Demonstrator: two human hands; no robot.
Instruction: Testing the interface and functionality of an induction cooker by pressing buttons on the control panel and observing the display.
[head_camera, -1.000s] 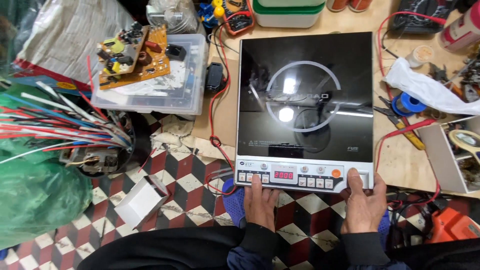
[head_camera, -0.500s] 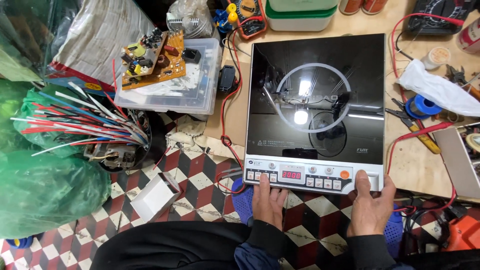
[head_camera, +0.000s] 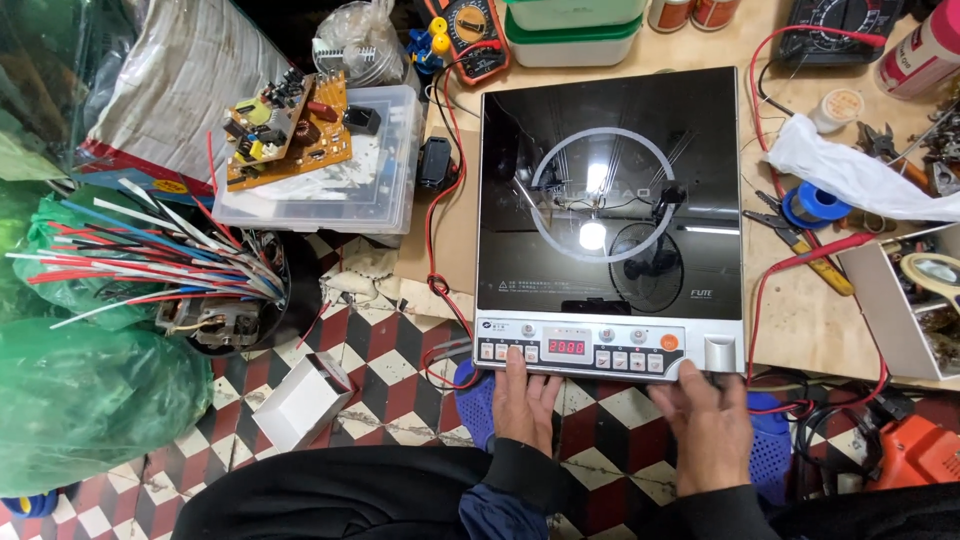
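Nearest you, your left hand (head_camera: 524, 400) lies flat, fingers on the silver control strip (head_camera: 580, 352) of the black glass induction cooktop (head_camera: 610, 200) — an open grip, holding nothing, fingertips at the buttons left of the red digit display (head_camera: 566, 346). Your right hand (head_camera: 708, 425) rests just beside it, open too, fingers touching the strip's front edge near the orange round button (head_camera: 668, 342). The cooktop sits on the wooden tabletop (head_camera: 800, 320), its front edge overhanging the chequered floor (head_camera: 390, 370). Left of it a red wire (head_camera: 432, 230) runs past a clear plastic box (head_camera: 330, 190) — an orange circuit board (head_camera: 285, 125) lies on top. Farther off sits a yellow multimeter (head_camera: 470, 35).
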